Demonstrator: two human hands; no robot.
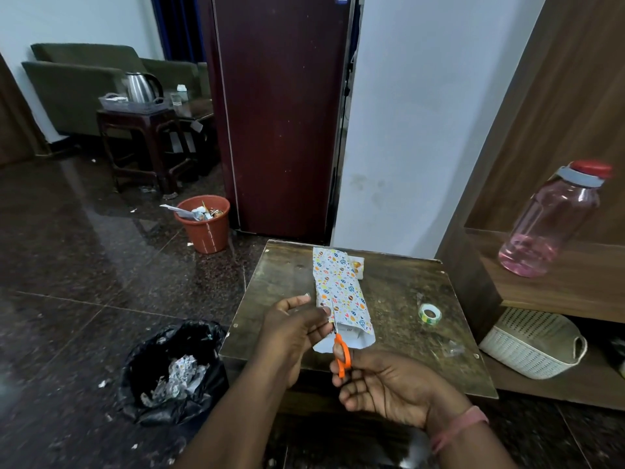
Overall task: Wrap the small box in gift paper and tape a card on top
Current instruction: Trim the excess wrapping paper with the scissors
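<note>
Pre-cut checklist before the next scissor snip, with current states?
1. Right hand grips the orange scissors: ok.
2. Left hand pinches the gift paper edge beside the blades: ok.
3. Left fingers clear of blades: cannot tell, very close.
4. Box under the paper clear of the cut line: cannot tell.
5. Tape roll on table, within reach: ok.
6. Card ready: cannot tell.
</note>
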